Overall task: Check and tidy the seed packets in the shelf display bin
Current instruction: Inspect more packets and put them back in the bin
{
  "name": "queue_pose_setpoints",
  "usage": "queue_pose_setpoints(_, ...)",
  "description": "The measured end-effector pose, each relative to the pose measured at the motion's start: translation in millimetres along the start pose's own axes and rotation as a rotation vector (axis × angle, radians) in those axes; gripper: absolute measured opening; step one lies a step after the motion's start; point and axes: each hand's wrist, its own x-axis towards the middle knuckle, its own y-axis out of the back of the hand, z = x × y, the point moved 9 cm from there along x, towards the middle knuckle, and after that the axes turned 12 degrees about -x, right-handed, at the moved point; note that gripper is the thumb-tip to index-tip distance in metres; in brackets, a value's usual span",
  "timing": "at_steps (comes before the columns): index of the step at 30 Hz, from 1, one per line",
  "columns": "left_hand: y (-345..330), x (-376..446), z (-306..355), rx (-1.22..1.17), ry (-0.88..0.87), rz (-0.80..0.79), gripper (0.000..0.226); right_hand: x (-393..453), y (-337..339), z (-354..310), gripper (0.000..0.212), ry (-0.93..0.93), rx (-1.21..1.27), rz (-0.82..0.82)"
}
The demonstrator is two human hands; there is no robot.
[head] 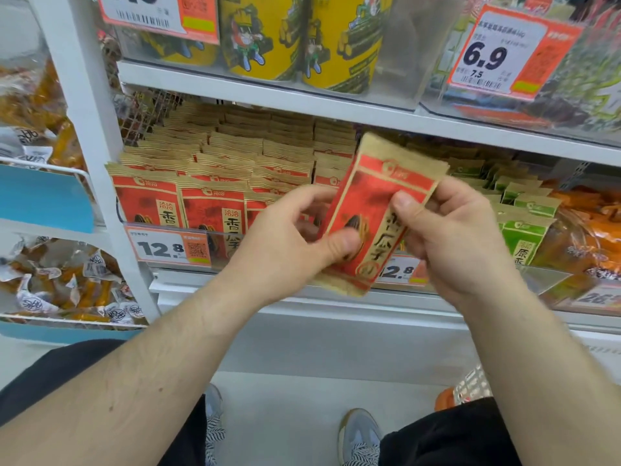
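Red packet (376, 210) — between both hands

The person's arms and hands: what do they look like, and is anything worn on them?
Both forearms are bare up to the elbow. The left hand and the right hand wear no gloves, and no ring, watch or bracelet shows. Dark black cloth, probably short sleeves or a shirt, appears at the lower corners of the picture.

Held packet (376, 210) – red w/ tan kraft edges, dark seed print, gold strip w/ black characters. Binned packets (211, 203) same red/tan. Neighbouring packets (524, 230) green/tan. Tubs (265, 35) yellow w/ cartoon figure. Price tags (173, 247) – orange/white, black digits.
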Motion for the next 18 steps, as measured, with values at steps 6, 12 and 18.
queue_pose_setpoints(6, 59, 11, 3, 0.003, -0.068, 0.412, 0.010, 32, 19, -36, 0.024, 0.127, -0.246, 0.133)
queue_pose_setpoints(12, 59, 12, -3, 0.013, -0.049, 0.414, 0.018, 56, -5, -15, 0.018, 0.061, -0.445, 0.100)
queue_pose_setpoints(18, 59, 12, -6, 0.049, -0.027, 0.395, 0.022, 74, -14, 11, 0.014, -0.056, -0.523, 0.051)
